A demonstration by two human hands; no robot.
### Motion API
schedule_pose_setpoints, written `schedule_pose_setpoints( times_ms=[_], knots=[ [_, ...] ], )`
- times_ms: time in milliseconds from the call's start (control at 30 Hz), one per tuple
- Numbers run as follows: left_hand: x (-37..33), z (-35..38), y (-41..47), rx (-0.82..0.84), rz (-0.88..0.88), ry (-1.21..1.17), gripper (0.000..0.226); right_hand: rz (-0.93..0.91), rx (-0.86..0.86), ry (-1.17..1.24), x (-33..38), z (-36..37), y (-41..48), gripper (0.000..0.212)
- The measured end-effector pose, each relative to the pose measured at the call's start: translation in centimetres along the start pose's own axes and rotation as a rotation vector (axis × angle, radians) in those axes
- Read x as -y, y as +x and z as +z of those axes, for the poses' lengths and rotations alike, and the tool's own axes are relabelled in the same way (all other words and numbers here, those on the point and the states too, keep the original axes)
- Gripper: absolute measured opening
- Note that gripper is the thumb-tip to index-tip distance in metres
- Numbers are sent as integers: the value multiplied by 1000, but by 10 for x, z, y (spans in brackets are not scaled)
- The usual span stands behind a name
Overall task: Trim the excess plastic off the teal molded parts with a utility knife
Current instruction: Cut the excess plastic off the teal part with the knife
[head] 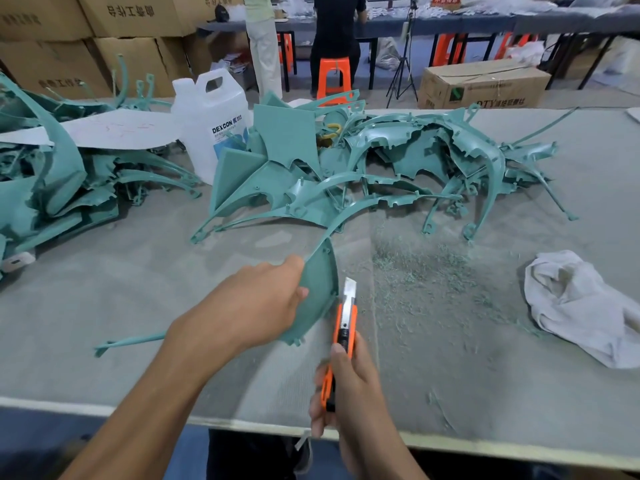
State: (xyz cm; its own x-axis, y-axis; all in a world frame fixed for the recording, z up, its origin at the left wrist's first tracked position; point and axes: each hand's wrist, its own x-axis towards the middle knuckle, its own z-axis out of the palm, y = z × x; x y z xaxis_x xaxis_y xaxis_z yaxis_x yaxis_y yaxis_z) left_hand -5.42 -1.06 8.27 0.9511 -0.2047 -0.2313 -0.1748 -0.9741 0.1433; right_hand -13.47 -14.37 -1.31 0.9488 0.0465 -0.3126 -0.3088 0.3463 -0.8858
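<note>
While the left hand point(256, 303) grips a curved teal part point(318, 285) above the grey table point(104, 278), thumb curled over its inner face, the right hand point(349, 382) wraps around an orange utility knife point(343, 327), blade out, just beside the part's right edge.

Your left hand point(256, 303) is stretched forward, thumb and fingers clamped on the teal part point(320, 285); your right hand point(349, 386), nearer you, grips the knife point(344, 323).
</note>
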Motion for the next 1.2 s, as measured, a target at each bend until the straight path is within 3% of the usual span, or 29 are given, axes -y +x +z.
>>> schedule_pose_setpoints(
  times_ms=[200, 267, 400, 667, 800, 933, 1000, 1100, 1200],
  knots=[
    [4, -4, 1, 27, -1, -45, 21, -206, 329, 31, 48, 12, -7, 37],
    [7, -4, 1, 28, -7, -39, 24, -186, 259, 92, 51, 9, -6, 29],
    [11, -2, -1, 39, -7, -60, 30, 43, -5, 74, 19, 4, 2, 22],
    [11, 3, 0, -1, 2, -95, 27, 117, 85, 123, 12, -7, 0, 29],
    [24, 5, 5, -53, 11, -117, 24, -18, 71, 108, 17, -14, -4, 31],
    [49, 6, 15, -77, 0, -689, 13, -100, -48, 18, 30, -38, 1, 35],
    [60, 10, 22, -72, -75, -863, 31, -113, -107, -35, 31, -51, 3, 36],
    [64, 31, 33, -16, -194, -692, 66, -147, -155, -89, 28, -68, 5, 37],
    [70, 50, 37, -344, -212, -236, 84, -210, -130, -251, 27, -79, 8, 38]
  ],
)
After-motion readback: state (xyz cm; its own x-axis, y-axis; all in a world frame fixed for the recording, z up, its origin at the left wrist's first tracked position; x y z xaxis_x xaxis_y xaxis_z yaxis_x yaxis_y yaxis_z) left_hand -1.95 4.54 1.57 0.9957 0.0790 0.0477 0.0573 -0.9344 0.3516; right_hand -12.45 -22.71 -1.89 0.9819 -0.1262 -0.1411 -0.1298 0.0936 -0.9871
